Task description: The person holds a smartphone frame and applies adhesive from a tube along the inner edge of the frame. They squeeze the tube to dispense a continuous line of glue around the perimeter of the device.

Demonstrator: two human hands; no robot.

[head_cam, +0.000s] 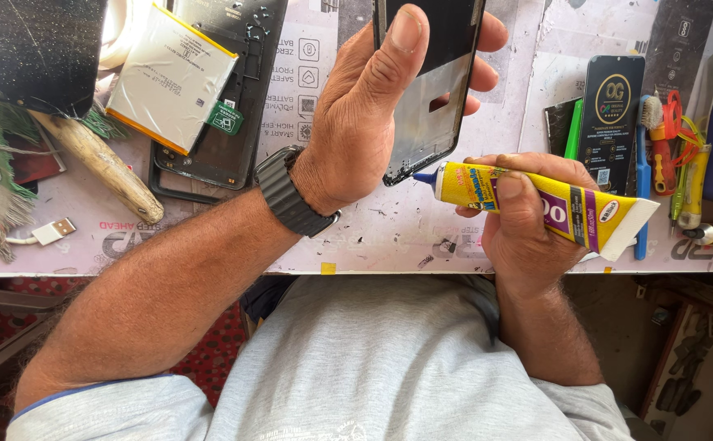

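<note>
Looks like the gluing step: the left hand [364, 122] has its fingers wrapped round the phone frame [431, 90] up at 12 o'clock, the right hand [528, 220] squeezes the yellow glue tube [536, 204], nozzle touching the frame's lower edge, so next probably needs a steady, thin bead.

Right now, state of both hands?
Left hand: closed on the black rectangular phone frame.
Right hand: closed on the yellow glue tube.

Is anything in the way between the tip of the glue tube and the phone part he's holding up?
Nothing visible. The blue nozzle of the yellow glue tube in the right hand sits right at the lower edge of the phone frame held by the left hand.
</note>
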